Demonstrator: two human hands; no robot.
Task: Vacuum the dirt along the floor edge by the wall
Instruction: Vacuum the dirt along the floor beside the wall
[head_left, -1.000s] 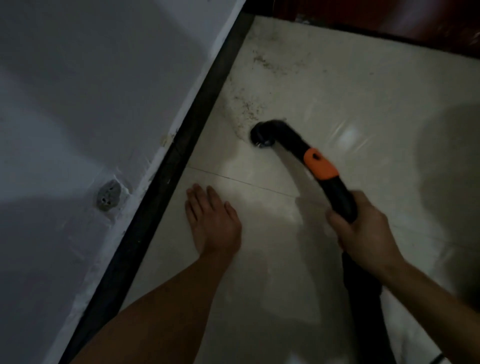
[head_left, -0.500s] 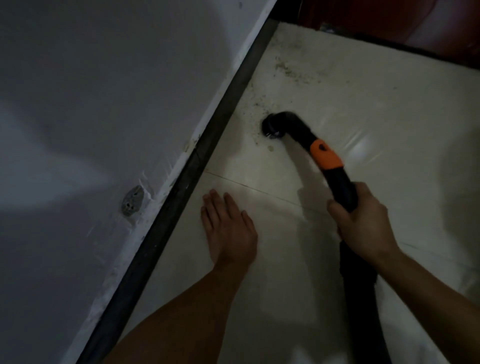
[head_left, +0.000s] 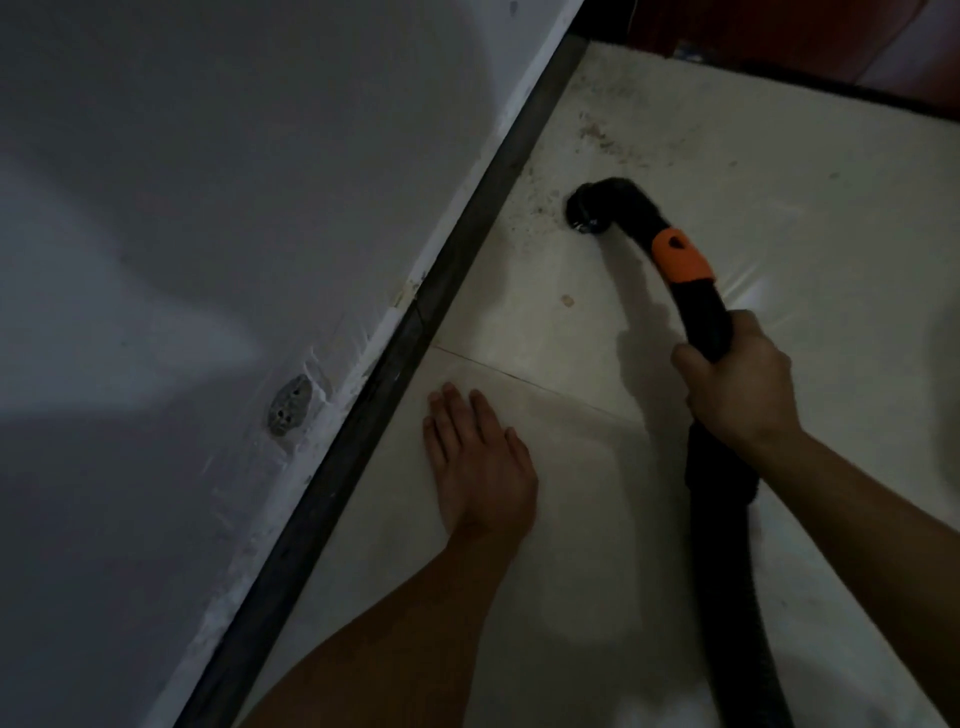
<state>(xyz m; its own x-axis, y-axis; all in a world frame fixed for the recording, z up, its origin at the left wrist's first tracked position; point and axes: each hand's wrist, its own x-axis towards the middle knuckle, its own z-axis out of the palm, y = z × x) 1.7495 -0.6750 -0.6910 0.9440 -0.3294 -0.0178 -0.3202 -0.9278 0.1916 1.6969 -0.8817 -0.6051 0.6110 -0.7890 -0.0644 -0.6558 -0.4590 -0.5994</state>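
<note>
**A:** Which way is the dirt (head_left: 595, 134) lying from the nozzle (head_left: 588, 212)?

**B:** It is lying farther along the floor (head_left: 779, 171) edge, with specks trailing left toward the dark skirting (head_left: 470, 239) under the wall (head_left: 208, 208). The hose (head_left: 698, 312) is pointing far and leaning left.

**A:** Which hand is steering?

**B:** The right hand (head_left: 737, 387), fingers wrapping round the hose. The left hand (head_left: 480, 460) is lying flat on the floor nearer the wall, fingers straight and close together.

wall (head_left: 208, 182): pale, shadowed | skirting (head_left: 395, 374): dark strip | floor (head_left: 597, 597): pale glossy tiles | grey fitting (head_left: 290, 405): low on wall
</note>
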